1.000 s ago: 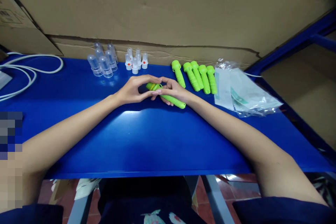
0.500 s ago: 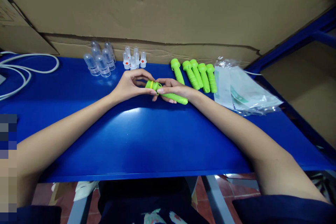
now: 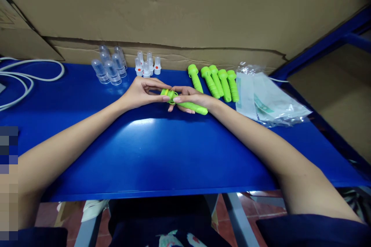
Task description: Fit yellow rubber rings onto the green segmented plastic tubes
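Observation:
A bright green flashlight (image 3: 193, 107) with a yellow ring near its wide end is held level above the table, tail pointing right. My left hand (image 3: 142, 92) pinches the wide, ringed end between thumb and fingertips. Around the neck and upper handle, my right hand (image 3: 188, 97) is closed, its thumb lying along the near side. Parts of the ringed end are hidden behind fingers. Beyond my right hand lie several more green flashlights (image 3: 223, 85) in a row, one (image 3: 196, 79) slightly apart from the others.
Several clear plastic domed tubes (image 3: 113, 72) stand at the back left of the blue table (image 3: 162, 154). Beside them are several small white-based clear pieces (image 3: 146, 68), some with red dots. Clear plastic bags (image 3: 269, 100) lie right, a white cable (image 3: 31, 79) left. Cardboard (image 3: 174, 11) walls the back.
My left thumb and fingers have shifted slightly on the ringed end of the flashlight. My right hand keeps its hold with hardly any movement.

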`<state>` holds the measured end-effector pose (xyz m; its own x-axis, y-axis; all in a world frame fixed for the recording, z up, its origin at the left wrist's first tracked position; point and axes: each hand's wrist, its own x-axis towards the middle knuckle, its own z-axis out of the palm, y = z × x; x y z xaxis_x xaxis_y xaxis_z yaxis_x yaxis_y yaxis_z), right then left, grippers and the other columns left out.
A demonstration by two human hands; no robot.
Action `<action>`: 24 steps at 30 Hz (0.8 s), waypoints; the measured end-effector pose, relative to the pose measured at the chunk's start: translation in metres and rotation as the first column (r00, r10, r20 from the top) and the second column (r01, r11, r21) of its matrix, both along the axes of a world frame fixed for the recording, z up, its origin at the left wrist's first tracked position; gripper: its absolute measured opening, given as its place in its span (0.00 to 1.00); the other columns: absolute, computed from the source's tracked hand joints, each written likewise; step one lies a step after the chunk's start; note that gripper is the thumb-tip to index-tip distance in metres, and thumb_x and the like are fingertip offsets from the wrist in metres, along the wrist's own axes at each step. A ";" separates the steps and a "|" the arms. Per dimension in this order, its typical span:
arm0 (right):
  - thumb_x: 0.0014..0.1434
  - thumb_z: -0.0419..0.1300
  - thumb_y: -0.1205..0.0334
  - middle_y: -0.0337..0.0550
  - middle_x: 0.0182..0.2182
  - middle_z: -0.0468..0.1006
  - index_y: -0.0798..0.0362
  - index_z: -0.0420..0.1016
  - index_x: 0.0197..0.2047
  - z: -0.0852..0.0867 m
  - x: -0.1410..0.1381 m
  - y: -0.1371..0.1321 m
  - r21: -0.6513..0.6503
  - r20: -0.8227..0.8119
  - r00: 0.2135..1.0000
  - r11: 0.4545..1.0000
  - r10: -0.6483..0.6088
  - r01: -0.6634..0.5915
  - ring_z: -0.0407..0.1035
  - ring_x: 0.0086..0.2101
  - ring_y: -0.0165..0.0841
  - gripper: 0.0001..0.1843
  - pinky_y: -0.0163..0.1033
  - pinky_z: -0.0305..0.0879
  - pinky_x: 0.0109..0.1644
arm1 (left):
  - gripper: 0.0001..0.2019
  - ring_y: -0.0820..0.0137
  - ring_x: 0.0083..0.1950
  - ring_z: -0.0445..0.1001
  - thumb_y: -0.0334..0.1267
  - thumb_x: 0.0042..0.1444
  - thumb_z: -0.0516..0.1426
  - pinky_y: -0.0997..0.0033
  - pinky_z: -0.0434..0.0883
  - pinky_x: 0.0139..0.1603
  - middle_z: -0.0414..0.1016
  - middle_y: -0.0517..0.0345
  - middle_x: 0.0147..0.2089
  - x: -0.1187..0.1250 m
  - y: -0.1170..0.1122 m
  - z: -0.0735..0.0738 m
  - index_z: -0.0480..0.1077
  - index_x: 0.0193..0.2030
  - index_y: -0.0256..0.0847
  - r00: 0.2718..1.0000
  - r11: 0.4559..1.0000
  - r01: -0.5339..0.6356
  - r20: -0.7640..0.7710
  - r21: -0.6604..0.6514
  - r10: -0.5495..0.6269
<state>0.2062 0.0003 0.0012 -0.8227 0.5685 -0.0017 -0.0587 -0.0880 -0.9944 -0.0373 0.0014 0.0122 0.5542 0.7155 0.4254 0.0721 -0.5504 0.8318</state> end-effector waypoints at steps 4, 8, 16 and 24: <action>0.64 0.68 0.53 0.48 0.39 0.87 0.57 0.64 0.52 0.000 0.001 0.000 -0.026 -0.009 1.000 1.000 0.011 -0.011 0.65 0.14 0.21 0.23 0.28 0.58 0.15 | 0.27 0.61 0.50 0.85 0.54 0.48 0.74 0.64 0.84 0.54 0.85 0.47 0.51 -0.003 0.000 0.002 0.83 0.50 0.38 1.000 0.994 0.001 -0.025 -0.105 -0.004; 0.64 0.68 0.53 0.48 0.38 0.86 0.57 0.64 0.52 0.001 0.001 0.000 -0.036 -0.013 1.000 0.999 0.002 -0.003 0.65 0.15 0.22 0.23 0.29 0.58 0.14 | 0.29 0.59 0.52 0.85 0.55 0.47 0.74 0.60 0.84 0.55 0.85 0.48 0.52 -0.005 0.003 0.001 0.83 0.51 0.39 0.999 0.988 0.011 -0.028 -0.155 -0.015; 0.64 0.69 0.50 0.44 0.36 0.86 0.54 0.60 0.54 -0.008 -0.004 -0.002 0.046 -0.021 0.988 0.987 -0.155 0.156 0.67 0.15 0.24 0.27 0.29 0.61 0.16 | 0.31 0.59 0.55 0.84 0.56 0.54 0.70 0.59 0.82 0.57 0.84 0.47 0.53 0.001 0.007 -0.015 0.74 0.59 0.40 0.997 0.996 -0.042 0.058 -0.080 0.047; 0.62 0.69 0.47 0.39 0.35 0.86 0.50 0.56 0.55 -0.011 -0.011 -0.010 0.148 -0.010 0.941 0.930 -0.339 0.336 0.70 0.16 0.26 0.31 0.31 0.66 0.17 | 0.05 0.63 0.53 0.78 0.40 0.65 0.63 0.57 0.69 0.59 0.81 0.54 0.47 0.006 -0.003 -0.014 0.74 0.41 0.41 0.883 0.770 -0.334 -0.106 0.544 0.458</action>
